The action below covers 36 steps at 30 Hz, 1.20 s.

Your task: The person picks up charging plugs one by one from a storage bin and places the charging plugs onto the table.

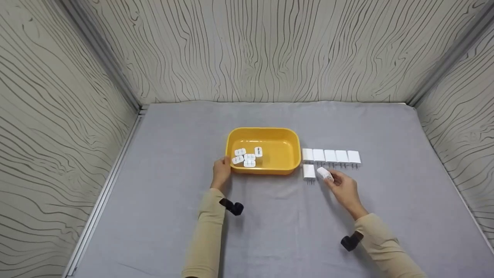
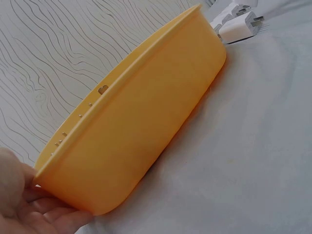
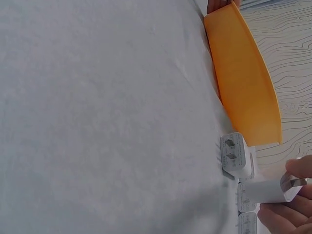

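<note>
My left hand (image 1: 221, 172) grips the near left corner of a yellow plastic tub (image 1: 266, 171), thumb at the rim and fingers against the outer wall in the left wrist view. Several white power adapters (image 1: 249, 163) lie inside the tub, toward its left end. Between thumb and fingers, my right hand (image 1: 344, 190) pinches a white power adapter (image 3: 265, 191), tilted, with metal prongs (image 3: 292, 182) showing. Just left of it, another adapter (image 1: 308, 171) sits on the cloth, prongs facing the near side.
Behind that adapter, a row of several white adapters (image 1: 330, 156) runs rightward from the tub's right wall. Grey cloth (image 1: 266, 231) covers the table. Wood-grain patterned panels (image 1: 266, 50) stand at the back and both sides, with metal rails (image 1: 104, 189) along the left edge.
</note>
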### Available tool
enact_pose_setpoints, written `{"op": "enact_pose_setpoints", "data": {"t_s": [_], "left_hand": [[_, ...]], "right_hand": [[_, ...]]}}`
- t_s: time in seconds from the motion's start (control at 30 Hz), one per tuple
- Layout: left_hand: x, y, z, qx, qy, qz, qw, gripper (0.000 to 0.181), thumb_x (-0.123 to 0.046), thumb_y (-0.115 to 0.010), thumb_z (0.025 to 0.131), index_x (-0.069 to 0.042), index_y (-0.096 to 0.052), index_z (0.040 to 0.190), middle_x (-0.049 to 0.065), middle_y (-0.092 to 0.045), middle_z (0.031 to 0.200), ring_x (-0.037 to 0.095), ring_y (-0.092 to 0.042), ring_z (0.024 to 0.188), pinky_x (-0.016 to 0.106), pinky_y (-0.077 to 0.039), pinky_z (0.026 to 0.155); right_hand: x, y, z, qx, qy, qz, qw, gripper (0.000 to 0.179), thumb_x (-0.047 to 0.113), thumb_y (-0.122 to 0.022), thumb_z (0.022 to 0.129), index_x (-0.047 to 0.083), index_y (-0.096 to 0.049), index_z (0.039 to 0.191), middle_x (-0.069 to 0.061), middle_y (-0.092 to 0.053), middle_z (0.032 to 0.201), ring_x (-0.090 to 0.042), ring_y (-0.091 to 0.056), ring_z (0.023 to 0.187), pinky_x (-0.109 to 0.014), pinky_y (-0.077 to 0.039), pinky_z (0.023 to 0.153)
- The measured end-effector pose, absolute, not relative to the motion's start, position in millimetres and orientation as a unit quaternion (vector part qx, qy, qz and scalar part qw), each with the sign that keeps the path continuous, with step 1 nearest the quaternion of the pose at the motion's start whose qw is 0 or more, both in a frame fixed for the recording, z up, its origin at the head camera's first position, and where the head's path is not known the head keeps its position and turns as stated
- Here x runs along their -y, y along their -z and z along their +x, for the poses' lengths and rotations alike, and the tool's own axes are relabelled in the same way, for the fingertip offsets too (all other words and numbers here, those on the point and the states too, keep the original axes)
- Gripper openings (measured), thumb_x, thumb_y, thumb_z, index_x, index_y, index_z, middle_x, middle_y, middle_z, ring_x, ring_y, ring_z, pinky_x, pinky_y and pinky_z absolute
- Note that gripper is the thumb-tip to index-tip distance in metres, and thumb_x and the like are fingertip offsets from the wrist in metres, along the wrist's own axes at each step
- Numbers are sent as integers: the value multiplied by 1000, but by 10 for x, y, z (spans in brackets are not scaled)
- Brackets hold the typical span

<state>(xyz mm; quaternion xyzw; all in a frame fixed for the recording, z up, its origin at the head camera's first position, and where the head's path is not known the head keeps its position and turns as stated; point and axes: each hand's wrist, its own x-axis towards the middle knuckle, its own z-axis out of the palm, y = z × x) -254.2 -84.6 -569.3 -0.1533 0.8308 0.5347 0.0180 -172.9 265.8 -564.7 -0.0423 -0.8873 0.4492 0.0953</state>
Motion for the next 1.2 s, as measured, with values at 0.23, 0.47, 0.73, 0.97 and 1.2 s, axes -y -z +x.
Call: {"op": "enact_pose_setpoints", "data": {"t_s": [0.23,0.47,0.73,0.97,1.2], "left_hand": [[840,5687,-2553,-832,-533,-153,18,34,-18,-39,101,-11,-45,68,4,-46,76,17,-42,74,25,-36,66],[956,6192,-2779,-827,-549,-118,-22,42,-34,-41,100,-10,-52,68,5,-51,72,17,-44,70,30,-39,65],[884,5860,-2638,-828,-544,-138,11,37,-21,-42,102,-11,-42,66,0,-38,67,16,-38,66,28,-33,61],[840,5705,-2535,-834,-532,-143,13,35,-19,-39,102,-13,-41,68,0,-39,70,14,-38,70,24,-32,63],[846,5720,-2555,-827,-540,-155,29,33,-20,-38,102,-11,-45,71,1,-42,74,15,-41,72,24,-34,64]], "right_hand": [[-2665,5692,-1775,910,-399,-5,114,35,-5,-70,81,-12,-61,115,-35,-63,112,-47,-64,104,-47,-52,88],[-2705,5761,-1818,929,-332,56,152,36,-6,-72,77,-9,-64,113,-29,-67,109,-44,-66,99,-50,-52,86],[-2719,5806,-1859,947,-277,80,141,39,-7,-71,76,-6,-64,114,-26,-66,115,-42,-65,104,-47,-51,90],[-2689,5811,-1877,954,-261,82,119,39,-8,-69,77,-6,-63,116,-26,-65,118,-41,-63,110,-47,-49,95],[-2687,5826,-1890,957,-245,88,128,38,-7,-70,77,-5,-64,115,-25,-65,118,-40,-63,110,-47,-50,95]]}}
